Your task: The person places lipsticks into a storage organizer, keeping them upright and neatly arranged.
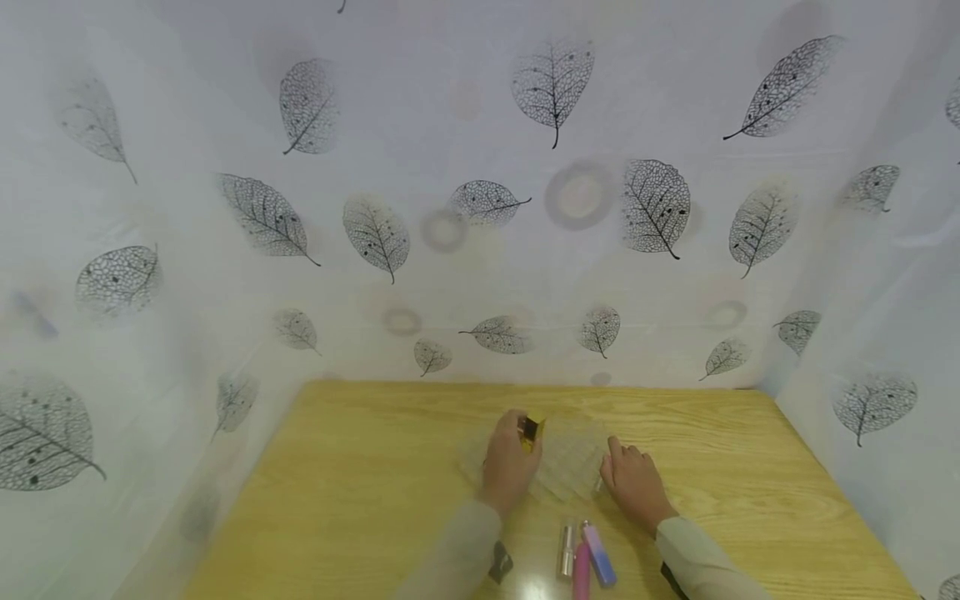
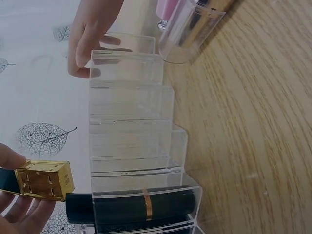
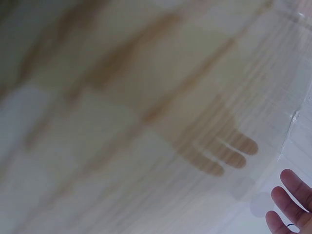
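My left hand (image 1: 510, 462) holds a lipstick (image 2: 45, 180) with a square gold end and a dark green body, thumb on one side and fingers on the other. This lipstick is just beside a clear stepped lipstick organizer (image 2: 131, 105). Lying in one slot of the organizer is a dark tube (image 2: 170, 205) with a gold band, partly sticking out. At the organizer's far end, my right hand (image 1: 633, 483) grips its edge with thumb and forefinger. Several other right-hand fingers (image 3: 292, 202) stay extended off it in the right wrist view.
Nearer me on the wooden table (image 1: 337, 500) lie a clear tube (image 1: 567, 550), a pink tube (image 1: 581, 573) and a purple-to-blue tube (image 1: 598, 554). A white leaf-printed curtain (image 1: 480, 275) stands around the table's back and sides.
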The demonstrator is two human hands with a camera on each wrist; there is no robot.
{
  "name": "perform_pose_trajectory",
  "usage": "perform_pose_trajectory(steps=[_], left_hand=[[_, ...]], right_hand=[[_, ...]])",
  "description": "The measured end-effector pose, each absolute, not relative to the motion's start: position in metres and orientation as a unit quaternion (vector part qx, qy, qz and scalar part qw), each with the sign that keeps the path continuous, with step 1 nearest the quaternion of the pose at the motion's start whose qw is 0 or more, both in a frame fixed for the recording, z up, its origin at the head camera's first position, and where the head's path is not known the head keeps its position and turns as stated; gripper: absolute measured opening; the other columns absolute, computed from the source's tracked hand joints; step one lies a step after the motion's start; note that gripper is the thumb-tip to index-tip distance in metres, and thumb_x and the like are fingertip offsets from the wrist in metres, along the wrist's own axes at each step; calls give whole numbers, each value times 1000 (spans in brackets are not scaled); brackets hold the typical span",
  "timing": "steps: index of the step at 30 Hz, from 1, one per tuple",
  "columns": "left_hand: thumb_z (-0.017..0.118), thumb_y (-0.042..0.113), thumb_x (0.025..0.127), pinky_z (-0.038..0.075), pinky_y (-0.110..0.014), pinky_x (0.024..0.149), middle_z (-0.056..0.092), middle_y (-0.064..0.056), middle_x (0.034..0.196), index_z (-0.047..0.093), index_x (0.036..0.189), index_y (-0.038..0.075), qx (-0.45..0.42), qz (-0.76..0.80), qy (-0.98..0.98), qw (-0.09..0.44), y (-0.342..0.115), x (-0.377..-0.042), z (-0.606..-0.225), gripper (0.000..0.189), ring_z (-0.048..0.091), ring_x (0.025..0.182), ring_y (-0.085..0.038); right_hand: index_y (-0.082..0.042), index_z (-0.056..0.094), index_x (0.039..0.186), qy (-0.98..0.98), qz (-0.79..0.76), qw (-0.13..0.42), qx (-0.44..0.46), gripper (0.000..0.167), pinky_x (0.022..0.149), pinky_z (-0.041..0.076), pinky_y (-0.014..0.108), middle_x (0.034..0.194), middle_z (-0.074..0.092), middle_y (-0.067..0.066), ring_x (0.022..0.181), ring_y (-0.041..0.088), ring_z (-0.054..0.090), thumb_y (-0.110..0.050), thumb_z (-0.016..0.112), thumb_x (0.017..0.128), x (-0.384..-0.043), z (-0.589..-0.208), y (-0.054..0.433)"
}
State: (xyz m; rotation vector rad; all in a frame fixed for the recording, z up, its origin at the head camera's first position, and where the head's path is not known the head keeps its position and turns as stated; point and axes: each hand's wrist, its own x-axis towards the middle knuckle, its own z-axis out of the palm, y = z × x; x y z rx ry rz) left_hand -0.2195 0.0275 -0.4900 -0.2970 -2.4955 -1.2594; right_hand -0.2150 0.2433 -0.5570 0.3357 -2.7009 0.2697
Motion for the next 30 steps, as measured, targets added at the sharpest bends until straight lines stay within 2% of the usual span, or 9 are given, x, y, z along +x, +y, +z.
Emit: perform_pose_trajectory(steps=[9,22,30], left_hand=[[71,7,80,57,-26,77,59,-11,103,51,112,2,-104,-432,-882,157,28,-220,-497,39,63,92,-22],[71,9,81,58,-31,76,58,-11,104,50,113,4,-94,-423,-890,143,27,-220,-506,38,64,93,-23],[72,9,79,58,-33,78,62,-10,101,53,110,5,-111,-372,-905,176,28,-218,-514,36,65,92,-23]], right_hand=[[-3,46,89,-965,102,212,118,10,51,39,36,57,47,3,58,24,50,-12,49,89,-217,-560,244],[-4,45,88,-965,102,210,120,10,50,38,36,57,44,2,57,22,49,-13,48,90,-218,-562,245],[-3,45,89,-964,99,214,122,10,50,39,37,56,46,3,57,23,50,-12,49,89,-216,-560,244]])
